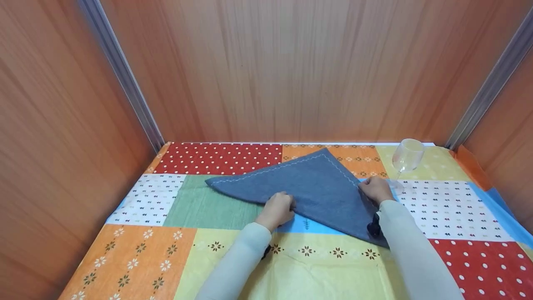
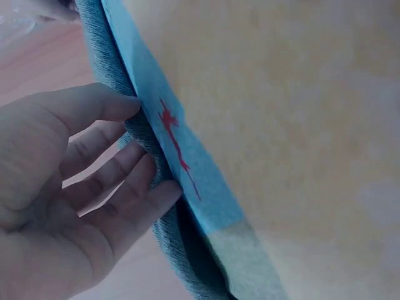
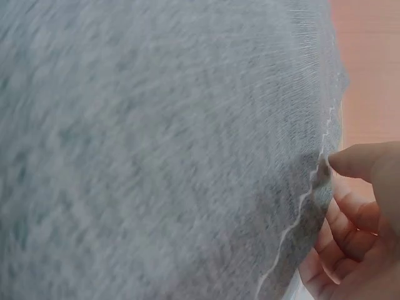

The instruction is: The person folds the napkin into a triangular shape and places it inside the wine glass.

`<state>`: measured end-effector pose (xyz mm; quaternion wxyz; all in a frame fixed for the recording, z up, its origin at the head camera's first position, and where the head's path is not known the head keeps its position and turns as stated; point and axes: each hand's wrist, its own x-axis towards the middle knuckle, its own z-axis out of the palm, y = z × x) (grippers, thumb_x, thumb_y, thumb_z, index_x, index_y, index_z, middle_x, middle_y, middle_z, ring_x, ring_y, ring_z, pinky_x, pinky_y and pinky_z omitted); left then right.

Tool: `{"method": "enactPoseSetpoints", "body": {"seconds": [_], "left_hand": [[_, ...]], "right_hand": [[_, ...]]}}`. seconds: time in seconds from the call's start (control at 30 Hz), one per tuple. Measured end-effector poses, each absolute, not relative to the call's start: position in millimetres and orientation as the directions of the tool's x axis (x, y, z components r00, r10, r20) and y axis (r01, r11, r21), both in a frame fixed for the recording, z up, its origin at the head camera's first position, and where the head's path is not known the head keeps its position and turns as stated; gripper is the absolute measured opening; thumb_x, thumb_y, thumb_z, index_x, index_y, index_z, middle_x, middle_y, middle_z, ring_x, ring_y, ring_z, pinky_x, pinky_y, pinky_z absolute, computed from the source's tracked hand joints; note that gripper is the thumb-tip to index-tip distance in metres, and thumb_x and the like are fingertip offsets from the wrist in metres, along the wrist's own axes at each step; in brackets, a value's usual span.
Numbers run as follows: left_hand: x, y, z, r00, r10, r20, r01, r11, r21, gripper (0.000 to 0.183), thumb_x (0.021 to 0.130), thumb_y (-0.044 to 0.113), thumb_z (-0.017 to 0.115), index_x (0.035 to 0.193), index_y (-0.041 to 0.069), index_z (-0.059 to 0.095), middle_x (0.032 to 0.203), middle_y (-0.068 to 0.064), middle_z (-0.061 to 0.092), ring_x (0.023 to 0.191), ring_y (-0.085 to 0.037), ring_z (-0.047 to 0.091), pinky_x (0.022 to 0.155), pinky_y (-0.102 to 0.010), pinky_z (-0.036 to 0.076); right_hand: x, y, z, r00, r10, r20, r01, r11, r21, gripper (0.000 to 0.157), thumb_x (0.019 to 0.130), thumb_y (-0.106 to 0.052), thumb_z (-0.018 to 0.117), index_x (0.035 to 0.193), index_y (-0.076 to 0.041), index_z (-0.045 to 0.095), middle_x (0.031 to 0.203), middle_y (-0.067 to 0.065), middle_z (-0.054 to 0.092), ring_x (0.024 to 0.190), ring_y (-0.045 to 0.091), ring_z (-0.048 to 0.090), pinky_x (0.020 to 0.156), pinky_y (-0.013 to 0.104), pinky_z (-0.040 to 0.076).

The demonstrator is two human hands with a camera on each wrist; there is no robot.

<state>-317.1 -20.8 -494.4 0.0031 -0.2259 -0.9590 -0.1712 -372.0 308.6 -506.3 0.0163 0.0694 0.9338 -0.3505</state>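
A grey-blue cloth napkin (image 1: 308, 183) with pale stitching along its border lies folded into a triangle on the table. My left hand (image 1: 276, 208) is at the middle of the long folded edge. In the left wrist view, the thumb and curled fingers of that hand (image 2: 81, 162) hold the rolled fold (image 2: 147, 140). My right hand (image 1: 376, 189) pinches the stitched right side of the napkin. The right wrist view has its thumb (image 3: 359, 161) on the stitched border, the other fingers bent behind the cloth (image 3: 156, 150).
A clear stemmed wine glass (image 1: 408, 156) stands just beyond my right hand, at the back right. A patchwork-patterned tablecloth (image 1: 137, 258) covers the table. Wood-grain panels (image 1: 291, 71) rise behind and at both sides.
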Motion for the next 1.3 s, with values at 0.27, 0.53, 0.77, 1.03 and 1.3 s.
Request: {"method": "enactPoseSetpoints", "body": {"seconds": [0.27, 0.53, 0.77, 1.03, 1.3], "left_hand": [[-315.4, -10.0, -491.3, -0.882, 0.466, 0.066, 0.453, 0.804, 0.385, 0.013, 0.091, 0.004, 0.071, 0.098, 0.01, 0.079, 0.099, -0.002, 0.072, 0.098, -0.019, 0.067, 0.081, -0.03, 0.055], [-326.1, -11.5, -494.9, -0.894, 0.433, 0.113, 0.44, 0.807, 0.394, 0.015, 0.091, 0.003, 0.069, 0.094, 0.011, 0.081, 0.096, -0.002, 0.075, 0.093, -0.017, 0.069, 0.077, -0.028, 0.056], [-338.2, -9.7, -493.8, -0.93, 0.358, 0.081, 0.36, 0.845, 0.397, 0.014, 0.094, 0.005, 0.068, 0.099, 0.01, 0.081, 0.101, -0.004, 0.074, 0.097, -0.019, 0.069, 0.08, -0.032, 0.057], [-352.6, -11.5, -493.7, -0.949, 0.296, 0.105, 0.314, 0.88, 0.356, 0.017, 0.095, 0.003, 0.066, 0.097, 0.011, 0.081, 0.1, -0.003, 0.075, 0.096, -0.017, 0.069, 0.081, -0.032, 0.056], [-341.3, -8.3, -490.7, -0.915, 0.393, 0.089, 0.4, 0.86, 0.317, 0.009, 0.092, 0.007, 0.071, 0.096, 0.01, 0.078, 0.095, -0.003, 0.073, 0.09, -0.019, 0.069, 0.077, -0.033, 0.057]], "right_hand": [[-373.9, 298.2, -500.5, -0.986, 0.163, -0.046, 0.153, 0.743, -0.652, 0.024, 0.102, -0.017, 0.056, 0.088, 0.0, 0.068, 0.071, 0.005, 0.056, 0.064, 0.02, 0.052, 0.056, 0.034, 0.041], [-370.4, 303.2, -501.5, -0.985, 0.165, 0.039, 0.101, 0.752, -0.651, 0.029, 0.101, -0.014, 0.057, 0.074, -0.004, 0.062, 0.06, 0.002, 0.051, 0.055, 0.018, 0.051, 0.051, 0.033, 0.04], [-368.3, 304.4, -504.1, -0.967, 0.223, 0.121, 0.083, 0.73, -0.678, 0.032, 0.098, -0.012, 0.055, 0.067, -0.006, 0.059, 0.055, 0.001, 0.05, 0.053, 0.018, 0.049, 0.053, 0.033, 0.038], [-370.4, 306.4, -506.8, -0.968, 0.242, 0.062, 0.137, 0.723, -0.678, 0.04, 0.092, -0.007, 0.05, 0.054, -0.015, 0.041, 0.047, -0.004, 0.031, 0.042, 0.011, 0.029, 0.045, 0.029, 0.028], [-372.8, 318.7, -505.6, -0.984, 0.146, -0.099, 0.172, 0.675, -0.717, 0.034, 0.092, -0.01, 0.049, 0.058, -0.015, 0.043, 0.054, -0.002, 0.049, 0.049, 0.013, 0.046, 0.047, 0.029, 0.036]]}}
